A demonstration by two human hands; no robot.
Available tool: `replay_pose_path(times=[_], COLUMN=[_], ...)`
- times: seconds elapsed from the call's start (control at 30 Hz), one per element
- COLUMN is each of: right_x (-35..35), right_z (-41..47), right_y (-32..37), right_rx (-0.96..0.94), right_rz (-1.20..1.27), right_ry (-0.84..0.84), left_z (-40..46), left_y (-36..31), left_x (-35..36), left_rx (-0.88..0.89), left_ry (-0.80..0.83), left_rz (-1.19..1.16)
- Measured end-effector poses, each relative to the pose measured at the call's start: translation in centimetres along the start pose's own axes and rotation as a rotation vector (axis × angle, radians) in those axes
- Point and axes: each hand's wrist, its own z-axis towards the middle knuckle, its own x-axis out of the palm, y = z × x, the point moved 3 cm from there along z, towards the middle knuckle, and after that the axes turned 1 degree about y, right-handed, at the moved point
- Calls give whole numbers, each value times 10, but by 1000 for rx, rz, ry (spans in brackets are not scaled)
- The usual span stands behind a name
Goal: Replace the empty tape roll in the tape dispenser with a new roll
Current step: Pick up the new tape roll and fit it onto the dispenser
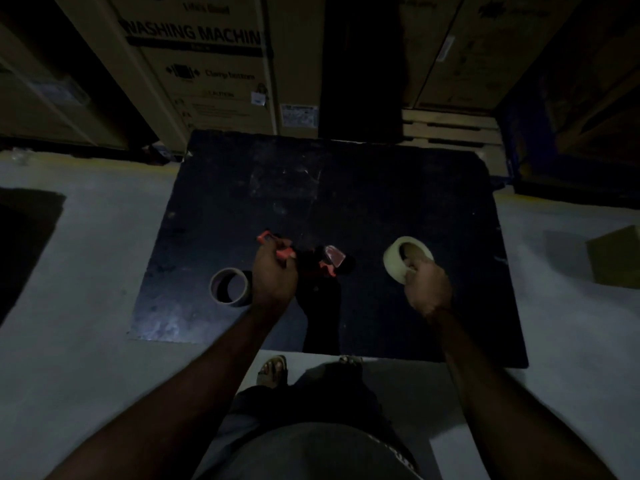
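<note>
On a dark table [346,188] lies a red and black tape dispenser [325,259]. My left hand [273,275] grips its red handle, which sticks out to the upper left. Left of that hand an empty brown cardboard tape core [229,286] stands on the tabletop, free of both hands. At the right my right hand [427,287] holds a full whitish tape roll [403,259], fingers hooked through its hole, the roll tilted up off the table. The scene is dim and the dispenser's black parts are hard to make out.
Large cardboard boxes [194,64] stand stacked behind the table, with wooden pallets [450,129] at the back right. A small cardboard box [616,258] sits on the pale floor at the right. My sandalled feet [273,370] show below the table's near edge.
</note>
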Motion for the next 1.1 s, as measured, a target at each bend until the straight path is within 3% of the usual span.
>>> replay_pose_path(times=[0.07, 0.17, 0.4, 0.53, 0.83, 1.0, 1.1], right_x=[-12, -33, -68, -85, -118, -127, -132], right_z=[-1, -12, -55, -77, -115, -121, -121], right_y=[1, 9, 43, 63, 107, 122, 127], right_rx=[60, 160, 52, 11, -134, -221, -238], right_rz=[283, 661, 1072, 1156, 1177, 1138, 1163], right_ry=[-19, 81, 285, 335, 361, 325, 359], left_z=[-8, -23, -40, -45, -50, -48, -49], left_y=[-25, -71, -122, -136, -142, -150, -154], left_x=[6, 13, 29, 27, 6, 0, -5], left_rx=[-64, -126, -112, -127, -9, -172, -260], left_ry=[51, 155, 502, 567, 520, 521, 606], left_rz=[-74, -214, -297, -399, -399, -434, -470])
